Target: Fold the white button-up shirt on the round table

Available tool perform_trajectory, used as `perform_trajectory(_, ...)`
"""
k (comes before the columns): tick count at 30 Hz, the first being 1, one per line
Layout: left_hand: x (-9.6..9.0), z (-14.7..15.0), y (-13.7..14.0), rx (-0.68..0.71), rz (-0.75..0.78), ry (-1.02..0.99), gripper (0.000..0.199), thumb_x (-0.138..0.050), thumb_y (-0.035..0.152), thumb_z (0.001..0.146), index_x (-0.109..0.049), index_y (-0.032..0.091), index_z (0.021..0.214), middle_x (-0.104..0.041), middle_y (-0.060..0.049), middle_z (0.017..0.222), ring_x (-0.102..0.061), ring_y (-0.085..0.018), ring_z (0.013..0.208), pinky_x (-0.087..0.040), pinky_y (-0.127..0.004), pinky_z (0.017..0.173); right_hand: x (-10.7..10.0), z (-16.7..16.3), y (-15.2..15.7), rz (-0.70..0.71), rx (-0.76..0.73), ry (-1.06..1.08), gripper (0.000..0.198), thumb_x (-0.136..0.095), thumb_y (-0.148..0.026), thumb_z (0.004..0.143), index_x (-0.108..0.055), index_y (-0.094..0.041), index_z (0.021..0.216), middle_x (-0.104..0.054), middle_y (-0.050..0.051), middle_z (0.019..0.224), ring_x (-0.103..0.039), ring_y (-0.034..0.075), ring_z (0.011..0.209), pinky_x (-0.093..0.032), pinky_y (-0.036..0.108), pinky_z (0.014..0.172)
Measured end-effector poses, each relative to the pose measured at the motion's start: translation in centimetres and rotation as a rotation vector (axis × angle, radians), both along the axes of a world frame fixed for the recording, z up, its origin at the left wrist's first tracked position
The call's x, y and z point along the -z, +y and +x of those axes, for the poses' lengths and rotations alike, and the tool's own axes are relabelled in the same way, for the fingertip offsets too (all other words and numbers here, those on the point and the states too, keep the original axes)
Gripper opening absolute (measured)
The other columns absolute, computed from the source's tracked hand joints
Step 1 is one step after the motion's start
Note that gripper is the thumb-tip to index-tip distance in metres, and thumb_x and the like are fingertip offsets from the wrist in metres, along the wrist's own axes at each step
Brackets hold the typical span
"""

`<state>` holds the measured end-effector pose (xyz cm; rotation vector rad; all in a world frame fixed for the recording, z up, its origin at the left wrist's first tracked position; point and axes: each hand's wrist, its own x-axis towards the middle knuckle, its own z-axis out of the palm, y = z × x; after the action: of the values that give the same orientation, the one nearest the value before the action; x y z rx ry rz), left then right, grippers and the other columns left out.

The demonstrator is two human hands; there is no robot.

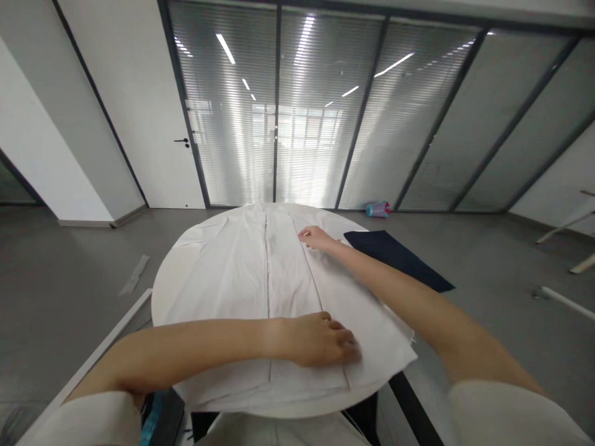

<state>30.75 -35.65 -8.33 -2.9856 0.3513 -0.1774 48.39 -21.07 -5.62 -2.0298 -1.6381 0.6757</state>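
Note:
A white cloth garment, perhaps a shirt, lies spread over a round white table. Two long lines, seams or edges, run down it from the far side to the near side. Across its near part reaches my left hand, palm down on the cloth, with its fingers somewhat bent, apart and slightly blurred. Farther away, my right hand pinches the cloth at the upper end of the right-hand line. Beside my right forearm, a dark navy piece of cloth or sheet sticks out past the table's right edge.
A blue and pink bundle sits on the floor by the glass partition. On the left floor lies a pale translucent strip. Dark table legs show below the near edge, and white furniture legs stand at the right.

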Motion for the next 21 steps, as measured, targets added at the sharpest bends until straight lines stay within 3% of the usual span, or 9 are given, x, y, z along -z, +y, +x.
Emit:
perform_trajectory(3, 0.4, 1.2, 0.7, 0.054, -0.014, 0.087, 0.021, -0.056, 0.022, 0.093, -0.064, 0.015, 0.112, -0.068, -0.006, 0.099, -0.064, -0.020, 0.086, -0.047, -0.036, 0.077, -0.2, 0.5, 5.8, -0.081, 0.030, -0.059, 0.018, -0.062, -0.017, 0.084, -0.069, -0.007, 0.099, -0.069, 0.010, 0.083, -0.063, 0.016, 0.071, -0.047, 0.025, 0.064)
perform_trajectory(8, -1.2, 0.5, 1.9, 0.064, -0.066, 0.148, 0.016, -0.071, 0.026, 0.079, -0.067, 0.017, 0.092, -0.066, -0.005, 0.091, -0.062, -0.023, 0.091, -0.045, -0.039, 0.075, 1.8, 0.4, 11.8, -0.123, 0.080, -0.090, 0.023, -0.066, -0.021, 0.085, -0.066, -0.007, 0.103, -0.069, 0.010, 0.088, -0.064, 0.018, 0.075, -0.049, 0.028, 0.067)
perform_trajectory(13, -2.1, -2.2, 3.2, 0.082, -0.091, -0.004, 0.006, -0.066, 0.023, 0.086, -0.067, 0.017, 0.089, -0.067, -0.005, 0.100, -0.060, -0.020, 0.096, -0.044, -0.038, 0.085, 4.1, 0.1, 15.0, -0.078, 0.150, -0.118, 0.032, -0.060, -0.033, 0.095, -0.060, -0.013, 0.120, -0.066, 0.009, 0.112, -0.065, 0.017, 0.092, -0.054, 0.033, 0.079)
perform_trajectory(18, -2.3, -5.3, 3.7, 0.045, -0.054, -0.177, 0.012, -0.055, 0.017, 0.096, -0.062, 0.018, 0.087, -0.063, -0.002, 0.081, -0.058, -0.018, 0.078, -0.042, -0.039, 0.080, 5.5, 0.6, 17.0, -0.062, 0.218, -0.139, 0.047, -0.059, -0.021, 0.091, -0.054, 0.008, 0.128, -0.066, 0.028, 0.112, -0.066, 0.027, 0.104, -0.050, 0.028, 0.081)
perform_trajectory(21, -2.1, -6.2, 3.8, 0.048, -0.056, -0.221, 0.015, -0.054, 0.020, 0.098, -0.061, 0.018, 0.085, -0.061, -0.002, 0.080, -0.057, -0.017, 0.077, -0.041, -0.037, 0.073, 5.9, 1.0, 17.8, -0.067, 0.219, -0.166, 0.051, -0.062, -0.020, 0.088, -0.054, 0.010, 0.128, -0.067, 0.029, 0.111, -0.067, 0.028, 0.103, -0.050, 0.027, 0.078)
